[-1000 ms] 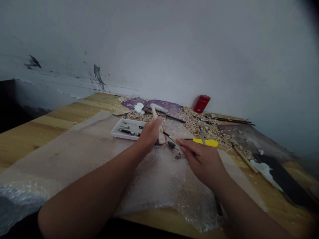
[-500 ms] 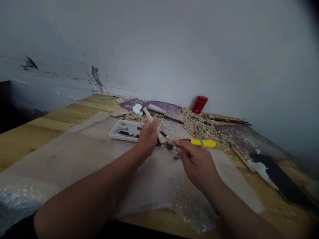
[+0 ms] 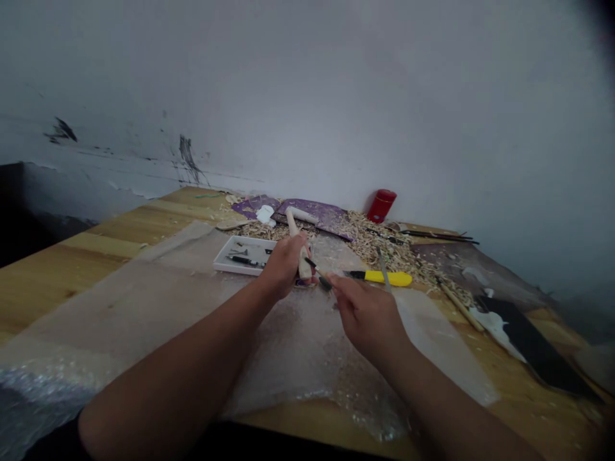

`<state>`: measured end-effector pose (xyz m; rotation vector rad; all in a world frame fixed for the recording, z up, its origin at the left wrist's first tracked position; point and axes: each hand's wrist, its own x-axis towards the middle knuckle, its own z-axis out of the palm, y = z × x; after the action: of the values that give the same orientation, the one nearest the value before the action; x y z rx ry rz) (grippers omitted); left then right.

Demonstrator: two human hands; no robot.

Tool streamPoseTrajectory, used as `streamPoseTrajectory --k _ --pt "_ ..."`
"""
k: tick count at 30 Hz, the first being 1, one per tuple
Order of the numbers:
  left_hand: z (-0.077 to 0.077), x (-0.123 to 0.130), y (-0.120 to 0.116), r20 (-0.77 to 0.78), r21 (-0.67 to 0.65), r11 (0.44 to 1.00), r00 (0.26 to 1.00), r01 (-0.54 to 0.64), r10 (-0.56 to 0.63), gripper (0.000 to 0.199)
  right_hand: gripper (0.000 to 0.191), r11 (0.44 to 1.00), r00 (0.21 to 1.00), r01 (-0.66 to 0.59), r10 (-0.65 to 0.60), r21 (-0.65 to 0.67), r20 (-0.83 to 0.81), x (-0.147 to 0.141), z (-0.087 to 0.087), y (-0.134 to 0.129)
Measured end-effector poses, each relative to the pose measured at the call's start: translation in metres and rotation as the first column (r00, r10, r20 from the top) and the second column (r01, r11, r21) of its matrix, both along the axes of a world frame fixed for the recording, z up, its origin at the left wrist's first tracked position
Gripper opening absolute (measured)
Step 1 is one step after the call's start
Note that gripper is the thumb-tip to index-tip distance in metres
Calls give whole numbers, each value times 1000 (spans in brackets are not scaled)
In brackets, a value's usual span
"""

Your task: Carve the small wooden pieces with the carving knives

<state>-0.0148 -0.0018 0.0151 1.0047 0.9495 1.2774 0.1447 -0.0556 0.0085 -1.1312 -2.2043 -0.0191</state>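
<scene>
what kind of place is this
Probably a small woodcarving workspace: wood shavings lie heaped on a wooden table, a white tray of small carving tools sits close by, and the left hand grips a pale carved piece of wood.

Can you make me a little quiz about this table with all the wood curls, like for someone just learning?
1. True or false: the right hand pinches a small carving tool.
2. What does the left hand hold?
A. a yellow-handled knife
B. a pale piece of wood
C. a red canister
3. Fill in the blank: the tray with little tools in it is ____.

Key: 1. True. 2. B. 3. white.
</scene>
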Motion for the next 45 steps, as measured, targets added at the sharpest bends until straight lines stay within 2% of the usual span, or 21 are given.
streamPoseTrajectory --k 5,7,10,12,14,17,20,23,28,32,36,45 --pt "1 1 -2 -4 -19 998 999 52 -52 33 25 953 946 -120 25 -278 -323 4 -4 12" --pt "1 1 -3 3 -27 998 998 58 -58 34 24 942 926 -135 10 -306 -378 5 -7 14" --pt "1 1 -2 9 -39 996 997 81 -81 35 24 944 930 -137 19 -299 -367 6 -9 14" --pt "0 0 -2 17 -36 992 993 118 -117 36 25 971 964 -107 48 -216 -263 8 -7 13" --pt "-2 0 -1 32 -33 988 988 152 -151 38 27 998 997 -59 57 -31 -54 10 -4 11" --pt "-7 0 3 62 -24 986 984 168 -166 39 29 974 970 -45 -10 221 242 13 2 9" --pt "-11 -1 7 87 10 989 985 147 -147 37 29 951 952 -87 -8 296 306 16 5 9" --pt "-13 -2 10 112 22 994 988 103 -105 36 30 962 965 -87 18 258 260 18 4 10" --pt "-9 -1 8 137 2 1000 990 19 -19 33 30 991 996 21 -32 134 84 20 0 12" --pt "-8 2 6 140 50 998 990 -37 29 34 27 999 999 19 -17 41 -42 18 -1 13" --pt "-9 5 5 125 109 993 992 -49 35 29 26 999 997 36 -38 -31 -62 16 2 11" --pt "-10 6 4 123 198 977 991 -82 58 28 27 998 994 53 -56 -36 -94 15 1 11"
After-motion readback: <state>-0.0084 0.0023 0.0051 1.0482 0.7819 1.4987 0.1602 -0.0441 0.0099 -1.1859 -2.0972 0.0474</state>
